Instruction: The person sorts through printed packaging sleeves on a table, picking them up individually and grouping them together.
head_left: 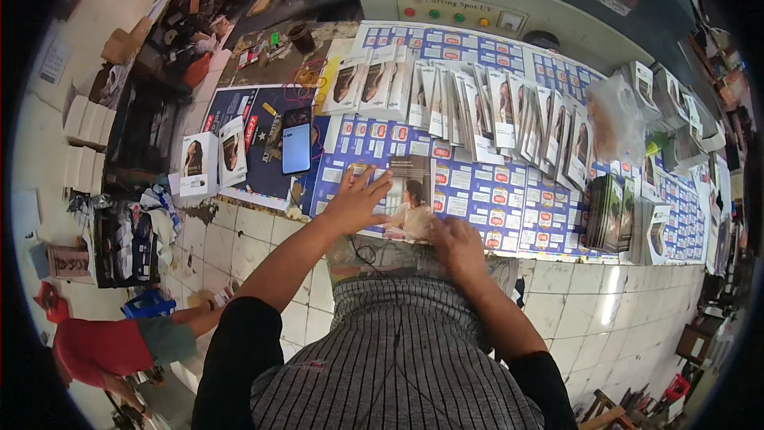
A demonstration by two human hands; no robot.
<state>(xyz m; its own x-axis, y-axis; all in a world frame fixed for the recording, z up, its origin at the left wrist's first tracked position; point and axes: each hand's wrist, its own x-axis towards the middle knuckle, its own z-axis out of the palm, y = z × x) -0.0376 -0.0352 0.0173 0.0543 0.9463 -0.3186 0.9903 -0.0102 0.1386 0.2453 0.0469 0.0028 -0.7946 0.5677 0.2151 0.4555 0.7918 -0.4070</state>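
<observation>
A printed leaflet [412, 211] with a picture of a person lies before me at the table's near edge. My left hand [354, 205] rests flat on its left side with the fingers spread. At its lower right corner, my right hand [461, 251] is curled, thumb and fingers closed on the edge. Beyond the leaflet, a long fanned row of white printed packs [501, 111] leans across the table. More flat packs [370, 87] lie at that row's left end.
Blue printed sheets [493, 205] cover the table. On the left are a phone [296, 147] and a stack of white packs [197, 161]. Dark packs [606, 211] and a clear plastic bag [617, 119] sit on the right. A machine [477, 4] stands behind; another person [119, 346] bends at lower left.
</observation>
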